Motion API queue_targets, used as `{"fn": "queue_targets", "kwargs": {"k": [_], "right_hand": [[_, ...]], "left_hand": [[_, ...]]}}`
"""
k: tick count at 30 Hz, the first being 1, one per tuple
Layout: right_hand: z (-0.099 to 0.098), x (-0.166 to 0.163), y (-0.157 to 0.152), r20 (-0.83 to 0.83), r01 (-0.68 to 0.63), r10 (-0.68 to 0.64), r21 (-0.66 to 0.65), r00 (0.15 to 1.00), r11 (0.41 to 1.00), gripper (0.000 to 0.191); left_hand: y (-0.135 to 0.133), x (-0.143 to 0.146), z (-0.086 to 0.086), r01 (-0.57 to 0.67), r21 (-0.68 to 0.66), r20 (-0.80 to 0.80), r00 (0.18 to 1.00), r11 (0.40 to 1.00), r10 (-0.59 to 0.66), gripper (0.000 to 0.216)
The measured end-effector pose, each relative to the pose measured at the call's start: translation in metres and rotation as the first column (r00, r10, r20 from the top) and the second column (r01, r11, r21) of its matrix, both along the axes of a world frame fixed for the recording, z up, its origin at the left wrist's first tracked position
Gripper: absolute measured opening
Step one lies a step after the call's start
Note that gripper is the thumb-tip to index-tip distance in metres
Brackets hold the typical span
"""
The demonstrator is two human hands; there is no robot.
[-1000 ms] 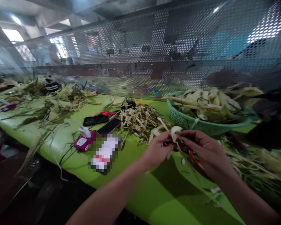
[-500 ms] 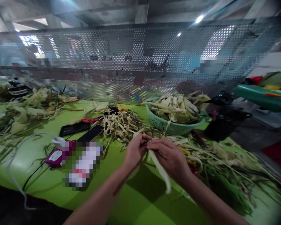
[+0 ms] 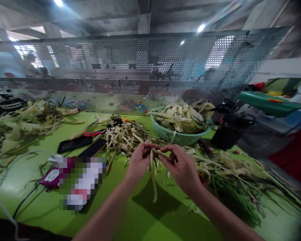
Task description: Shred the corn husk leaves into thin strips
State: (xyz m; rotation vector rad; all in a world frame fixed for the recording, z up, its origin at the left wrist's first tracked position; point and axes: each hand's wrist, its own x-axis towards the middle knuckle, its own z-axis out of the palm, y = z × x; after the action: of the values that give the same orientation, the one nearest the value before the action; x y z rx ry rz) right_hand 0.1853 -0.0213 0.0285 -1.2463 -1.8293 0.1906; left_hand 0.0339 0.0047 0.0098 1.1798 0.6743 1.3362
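Observation:
Between my two hands, above the green table, is a pale strip of corn husk whose loose end hangs down. My left hand pinches it near the top, fingers curled inward. My right hand grips a twisted part of the husk between thumb and fingers. The fingertips of both hands nearly meet. Just beyond them lies a heap of small knotted husk pieces. Behind that stands a green plastic basket full of wide dry husks.
Husk scraps and green fibres spread along the right. More husks pile at the left. Two phones, a red cutter, a purple pouch and a white cable lie left of my hands. A perforated metal screen rises behind.
The husk's hanging end has swung from beneath my right hand to straight down beside my left fingers. My right hand has turned and shifted its hold. The view has moved slightly.

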Motion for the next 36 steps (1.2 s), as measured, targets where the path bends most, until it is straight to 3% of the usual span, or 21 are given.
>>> {"fn": "queue_targets", "kwargs": {"k": [6,12,14,18,22,26,30,33,36], "right_hand": [[-0.006,0.001,0.005,0.005,-0.043,0.043,-0.052,0.999,0.998,0.007],[-0.008,-0.001,0.000,0.249,-0.086,0.076,0.030,0.966,0.996,0.013],[-0.006,-0.001,0.000,0.251,-0.116,0.109,0.013,0.962,0.993,0.013],[-0.001,0.001,0.005,-0.072,-0.212,0.201,-0.217,0.977,0.953,0.015],[0.000,0.004,0.011,-0.375,-0.271,0.106,-0.423,0.921,0.865,0.031],[-0.003,0.002,0.012,-0.669,-0.448,0.060,-0.426,0.741,0.786,0.031],[-0.006,0.001,0.014,-0.821,-0.542,-0.032,-0.405,0.571,0.737,0.026],[-0.009,0.001,0.016,-0.860,-0.573,-0.066,-0.392,0.506,0.719,0.023],[-0.014,0.000,0.017,-0.859,-0.544,-0.116,-0.414,0.499,0.730,0.018]], "left_hand": [[-0.004,0.000,0.002,0.006,-0.041,0.005,1.000,0.999,-0.006,0.024],[-0.003,-0.002,-0.003,-0.031,-0.032,0.063,0.997,0.999,0.033,0.013],[-0.003,-0.003,-0.003,-0.038,-0.014,0.057,0.998,0.999,0.039,0.012],[-0.003,-0.005,0.000,-0.025,0.019,0.010,1.000,0.999,0.025,0.013],[-0.003,-0.005,0.002,-0.035,0.027,-0.101,0.994,0.999,0.038,0.017],[-0.006,-0.003,0.001,0.053,0.055,-0.161,0.986,0.997,-0.043,0.016],[-0.010,-0.001,0.003,0.173,0.117,-0.232,0.962,0.978,-0.142,0.012],[-0.013,-0.001,0.006,0.275,0.113,-0.253,0.937,0.955,-0.240,0.008],[-0.014,-0.001,0.007,0.300,0.128,-0.306,0.918,0.945,-0.250,0.006]]}}
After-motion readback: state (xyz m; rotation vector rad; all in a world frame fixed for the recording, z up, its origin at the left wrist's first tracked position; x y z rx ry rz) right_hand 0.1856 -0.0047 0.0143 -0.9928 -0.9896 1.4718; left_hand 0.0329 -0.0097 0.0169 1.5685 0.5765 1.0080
